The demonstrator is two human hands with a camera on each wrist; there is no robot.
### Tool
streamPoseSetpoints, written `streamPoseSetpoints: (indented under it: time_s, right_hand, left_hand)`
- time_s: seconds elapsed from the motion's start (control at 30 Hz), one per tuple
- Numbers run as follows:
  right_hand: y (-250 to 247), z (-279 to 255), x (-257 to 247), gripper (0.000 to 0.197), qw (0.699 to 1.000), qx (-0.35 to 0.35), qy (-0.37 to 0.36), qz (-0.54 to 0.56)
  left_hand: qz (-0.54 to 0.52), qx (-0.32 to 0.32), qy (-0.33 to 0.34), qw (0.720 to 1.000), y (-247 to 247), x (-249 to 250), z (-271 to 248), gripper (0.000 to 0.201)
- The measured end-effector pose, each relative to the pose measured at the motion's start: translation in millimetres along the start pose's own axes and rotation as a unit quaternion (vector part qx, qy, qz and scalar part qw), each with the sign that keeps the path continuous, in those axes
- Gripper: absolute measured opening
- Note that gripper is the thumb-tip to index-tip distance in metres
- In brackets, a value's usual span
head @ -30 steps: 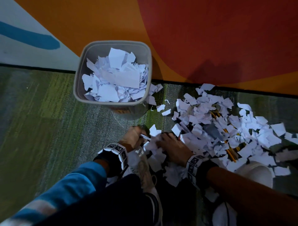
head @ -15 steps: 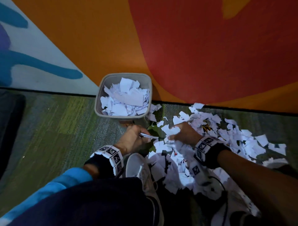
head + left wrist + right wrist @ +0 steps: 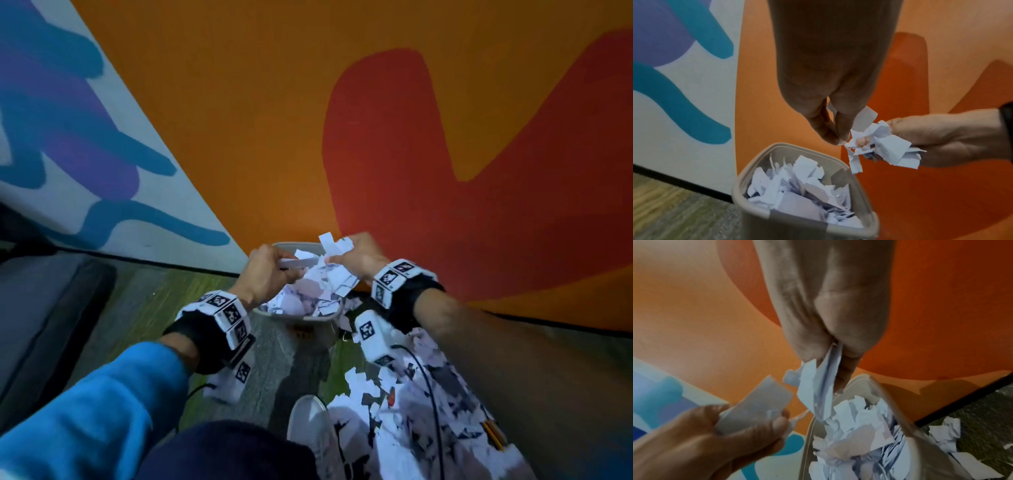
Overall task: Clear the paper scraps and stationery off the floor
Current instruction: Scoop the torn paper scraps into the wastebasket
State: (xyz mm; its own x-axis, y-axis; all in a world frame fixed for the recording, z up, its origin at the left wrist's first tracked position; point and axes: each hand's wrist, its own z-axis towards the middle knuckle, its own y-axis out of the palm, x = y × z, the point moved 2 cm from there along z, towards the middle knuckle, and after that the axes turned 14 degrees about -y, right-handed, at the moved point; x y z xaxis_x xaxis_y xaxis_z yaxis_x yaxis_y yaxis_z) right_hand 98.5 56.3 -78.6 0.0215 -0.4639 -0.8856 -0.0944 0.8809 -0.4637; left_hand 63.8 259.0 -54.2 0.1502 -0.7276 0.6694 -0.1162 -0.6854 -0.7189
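Observation:
A grey waste bin (image 3: pixel 328 317), (image 3: pixel 748 170) stands against the wall, heaped with white paper scraps (image 3: pixel 305 298). Both hands hover right above it. My left hand (image 3: pixel 286 267), (image 3: pixel 838 138) pinches a paper strip (image 3: pixel 299 263), (image 3: pixel 756 405) between thumb and fingers. My right hand (image 3: pixel 339 255), (image 3: pixel 830 363) grips a crumpled bunch of scraps (image 3: pixel 337 245), (image 3: pixel 881 142), with loose ends hanging toward the bin. A large pile of scraps (image 3: pixel 411 418) covers the carpet at the lower right, and yellow pencils (image 3: pixel 493 433) poke out of it.
The orange and red painted wall (image 3: pixel 411 137) rises just behind the bin. A white shoe (image 3: pixel 311 421) stands on the green-grey carpet (image 3: pixel 137 308) below the bin. A few stray scraps (image 3: pixel 945 430) lie right of the bin. A dark mat edge (image 3: pixel 51 308) lies at the left.
Both hands have risen from the floor pile to above the bin, each carrying paper. The head view has tilted up toward the wall.

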Motion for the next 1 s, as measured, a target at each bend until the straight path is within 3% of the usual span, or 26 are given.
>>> streamPoseSetpoints:
  time_s: [0.07, 0.17, 0.27, 0.43, 0.57, 0.67, 0.8, 0.93, 1.0]
  right_hand:
    - [16.3, 5.6, -10.0, 0.025, 1.0, -0.005, 0.0, -0.001]
    - [30.1, 9.1, -15.3, 0.063, 0.996, -0.083, 0.021, 0.005]
    - [19.3, 0.5, -15.7, 0.075, 0.988, -0.145, 0.041, -0.04]
    - [-29.9, -40.0, -17.5, 0.054, 0.992, -0.116, 0.05, -0.014]
    - [-69.2, -98.2, -29.1, 0.036, 0.989, -0.138, 0.022, -0.042]
    - [-82.7, -144.5, -23.0, 0.031, 0.982, -0.179, 0.022, -0.062]
    - [-81.8, -190.8, 18.7, 0.024, 0.972, -0.224, 0.062, -0.038]
    - [-67.6, -220.5, 99.6, 0.027, 0.949, -0.265, 0.159, -0.063]
    - [-55.4, -228.2, 146.3, 0.042, 0.938, -0.268, 0.198, -0.094]
  left_hand:
    - [0.084, -0.012, 0.0, 0.996, -2.9, 0.3, 13.1, 0.017]
    - [0.17, -0.09, 0.001, 0.981, -8.0, 6.5, 21.4, 0.04]
    - [0.208, -0.104, 0.014, 0.973, -20.6, 20.4, 16.4, 0.046]
    - [0.204, -0.127, 0.034, 0.97, -37.6, 48.5, -8.9, 0.036]
    - [0.187, -0.125, 0.047, 0.973, -29.8, 72.7, -48.0, 0.032]
    - [0.162, -0.142, 0.04, 0.976, 1.5, 82.8, -89.8, 0.031]
    - [0.202, -0.205, 0.044, 0.957, 65.7, 70.0, -128.3, 0.026]
    - [0.218, -0.263, 0.015, 0.94, 131.1, 34.9, -144.5, 0.036]
    - [0.211, -0.276, -0.022, 0.937, 160.7, 10.4, -146.1, 0.044]
